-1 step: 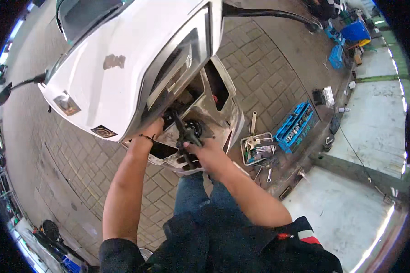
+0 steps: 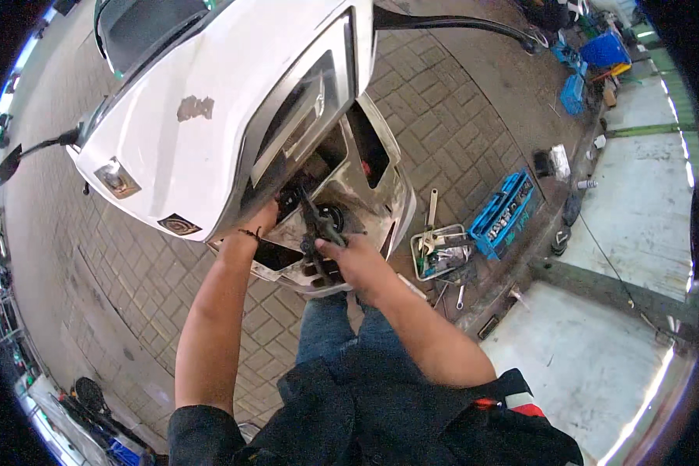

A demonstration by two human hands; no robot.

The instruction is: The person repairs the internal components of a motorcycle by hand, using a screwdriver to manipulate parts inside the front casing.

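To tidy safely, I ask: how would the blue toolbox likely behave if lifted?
The blue toolbox is probably heavy for its size, since silvery metal pieces lie inside. Its straight-edged shape suggests stiffness. Being open on top, it may spill if tilted.

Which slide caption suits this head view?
Left hand partly hidden beneath a white vehicle panel, right hand gripping a dark object.

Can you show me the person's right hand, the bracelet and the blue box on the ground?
Right hand (image 2: 359, 262), head view: the back of the hand.
Bracelet (image 2: 250, 234), head view: middle of the dark band.
Blue box (image 2: 485, 245), head view: its wall, near the lower left corner.
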